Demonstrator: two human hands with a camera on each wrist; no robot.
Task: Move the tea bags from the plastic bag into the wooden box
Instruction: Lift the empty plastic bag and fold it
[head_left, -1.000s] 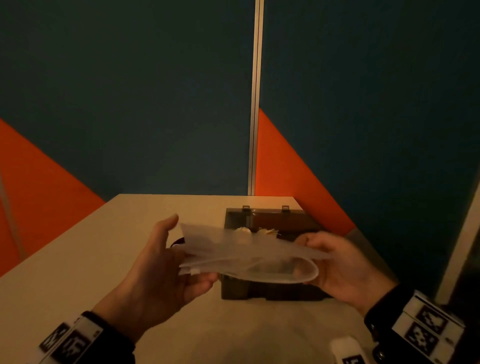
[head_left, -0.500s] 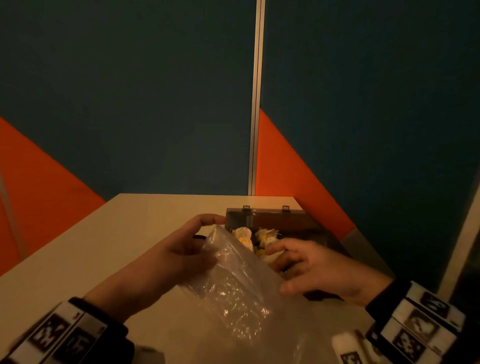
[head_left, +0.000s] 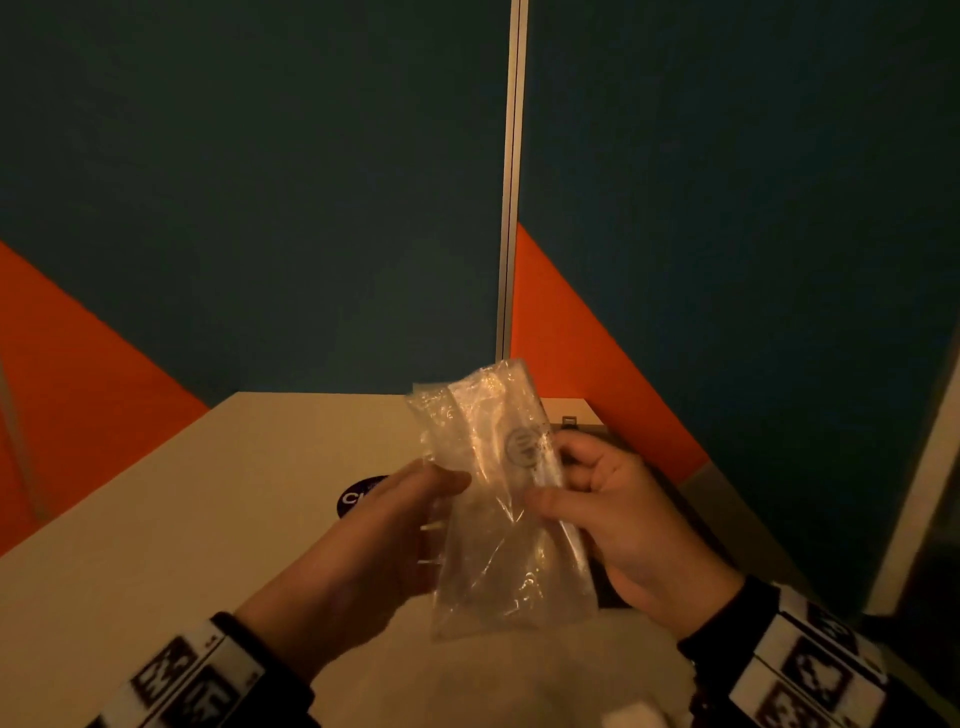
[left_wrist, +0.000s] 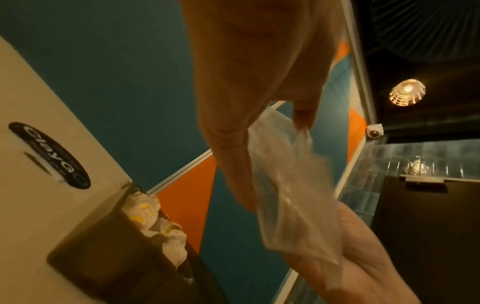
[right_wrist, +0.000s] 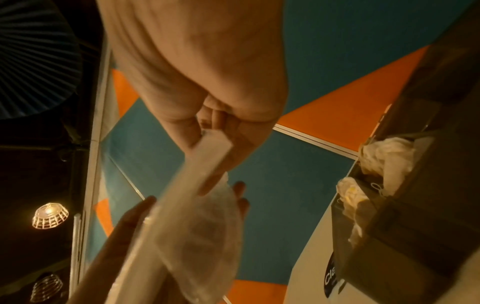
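Note:
A clear plastic bag (head_left: 498, 504) stands upright between my hands, crumpled, with no tea bags visible inside. My left hand (head_left: 436, 488) pinches its left edge with the thumb in front. My right hand (head_left: 556, 478) pinches the right edge near a round printed mark. The dark wooden box (head_left: 571, 423) sits on the table behind the bag, mostly hidden in the head view. In the left wrist view the box (left_wrist: 103, 257) is open with several white and yellow tea bags (left_wrist: 155, 222) inside. In the right wrist view the tea bags (right_wrist: 376, 164) also lie in the box (right_wrist: 415, 205).
The beige table (head_left: 208, 519) carries a black oval sticker (head_left: 358, 496) left of the box. Teal and orange wall panels (head_left: 260, 208) close off the back and right. A small white object (head_left: 634, 717) shows at the bottom edge.
The bag was held flat over the box, then hung low towards me. Now both hands have raised it upright in front of the box, which it hides.

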